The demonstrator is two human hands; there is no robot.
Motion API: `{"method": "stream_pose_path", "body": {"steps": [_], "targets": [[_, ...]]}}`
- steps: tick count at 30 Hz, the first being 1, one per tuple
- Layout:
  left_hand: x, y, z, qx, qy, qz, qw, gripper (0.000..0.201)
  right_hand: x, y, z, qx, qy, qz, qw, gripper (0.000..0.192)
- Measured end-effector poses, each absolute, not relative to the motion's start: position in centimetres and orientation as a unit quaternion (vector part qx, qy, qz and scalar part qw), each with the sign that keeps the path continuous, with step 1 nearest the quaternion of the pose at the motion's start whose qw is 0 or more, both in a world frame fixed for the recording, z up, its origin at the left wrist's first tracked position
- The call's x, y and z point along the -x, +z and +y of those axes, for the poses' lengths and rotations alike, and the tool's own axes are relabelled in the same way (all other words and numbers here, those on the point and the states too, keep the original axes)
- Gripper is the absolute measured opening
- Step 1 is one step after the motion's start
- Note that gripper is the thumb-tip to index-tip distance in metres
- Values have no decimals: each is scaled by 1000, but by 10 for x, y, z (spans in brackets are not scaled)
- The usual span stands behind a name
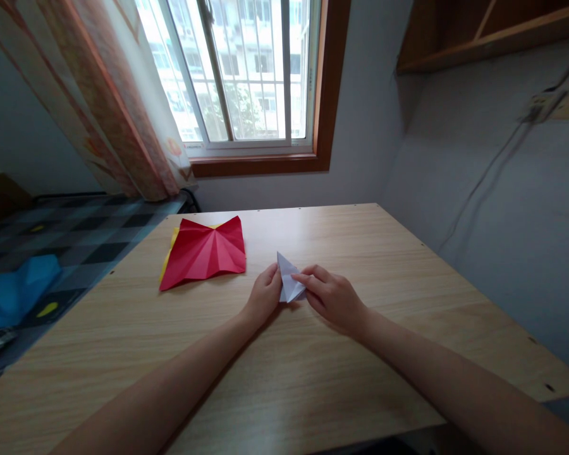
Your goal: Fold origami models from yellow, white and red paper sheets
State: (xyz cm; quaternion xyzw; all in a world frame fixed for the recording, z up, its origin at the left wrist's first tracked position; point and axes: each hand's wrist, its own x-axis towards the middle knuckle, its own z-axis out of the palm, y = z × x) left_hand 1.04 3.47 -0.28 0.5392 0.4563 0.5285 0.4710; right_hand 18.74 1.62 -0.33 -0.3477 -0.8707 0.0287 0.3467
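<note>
A small piece of folded white paper (288, 285), pointed at the top and wider below, is held just above the middle of the wooden table. My left hand (264, 292) grips its left edge, fingers closed with the thumb along the side. On the other side, my right hand (334, 297) has its index finger pressed on the paper's face, and its other fingers curl at the lower right edge. Part of the paper's back is hidden by my fingers. To the left of my hands lies a creased red sheet of paper (208, 256).
Yellow paper (174, 237) shows from under the red sheet. The table (389, 392) reaches toward a wall with a window (251, 69). At the left, blue paper (21, 287) rests on a checked bedspread (99, 224). A shelf (497, 38) and a cord (483, 174) are on the right.
</note>
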Motion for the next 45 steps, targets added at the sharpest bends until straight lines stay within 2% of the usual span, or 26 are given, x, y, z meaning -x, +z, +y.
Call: {"method": "stream_pose_path", "body": {"steps": [4, 8, 11, 14, 17, 20, 23, 26, 29, 32, 41, 45], "targets": [[-11, -6, 33, -558, 536, 453, 443, 34, -186, -2, 16, 361, 18, -859, 363, 33], [-11, -10, 33, -547, 522, 428, 495, 53, -183, -1, 13, 364, 6, -869, 335, 32], [-10, -8, 33, -586, 495, 424, 483, 45, -182, -1, 11, 360, 30, -876, 320, 33], [-9, -4, 32, -587, 496, 423, 480, 38, -184, -2, 12, 328, 92, -873, 351, 37], [-8, -3, 33, -525, 513, 414, 538, 40, -193, -1, 15, 253, 185, -864, 394, 45], [-7, -3, 34, -485, 516, 416, 571, 42, -201, -1, 21, 235, 261, -823, 447, 37], [-7, -3, 34, -485, 524, 423, 558, 42, -203, -3, 29, 304, 333, -736, 505, 31], [-8, -3, 34, -522, 524, 432, 517, 41, -198, -7, 34, 363, 452, -671, 462, 36], [-9, -3, 33, -575, 513, 443, 459, 37, -190, -10, 34, 382, 509, -661, 397, 41], [-9, -5, 33, -600, 499, 454, 430, 37, -185, -11, 31, 390, 525, -656, 377, 40], [-10, -5, 37, -579, 478, 466, 469, 42, -186, -14, 33, 385, 508, -666, 389, 31], [-10, 0, 35, -575, 504, 495, 411, 42, -181, -15, 26, 405, 518, -663, 358, 30]]}}
